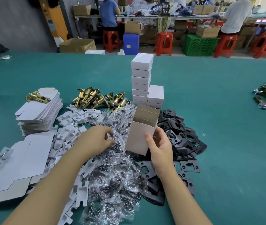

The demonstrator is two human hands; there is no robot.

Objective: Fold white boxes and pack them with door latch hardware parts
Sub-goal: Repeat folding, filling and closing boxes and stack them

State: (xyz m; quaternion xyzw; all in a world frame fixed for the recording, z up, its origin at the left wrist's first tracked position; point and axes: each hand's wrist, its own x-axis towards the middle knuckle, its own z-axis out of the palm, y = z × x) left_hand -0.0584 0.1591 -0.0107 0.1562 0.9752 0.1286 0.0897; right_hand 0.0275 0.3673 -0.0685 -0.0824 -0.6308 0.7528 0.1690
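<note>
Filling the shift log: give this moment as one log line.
right hand: holds open white cardboard box | left hand: fingers in clear plastic screw packets | box: unpacked yet

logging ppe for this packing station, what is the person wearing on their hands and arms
Nothing is worn that the view shows. The left hand and right hand are bare, with no gloves, rings or watch visible. Both forearms are uncovered as far as the bottom edge of the picture, so no sleeves appear.

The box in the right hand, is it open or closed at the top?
Open. The box, held by the right hand, has its top flap standing up, and the brown inside shows. Whether anything lies inside cannot be told.
</note>
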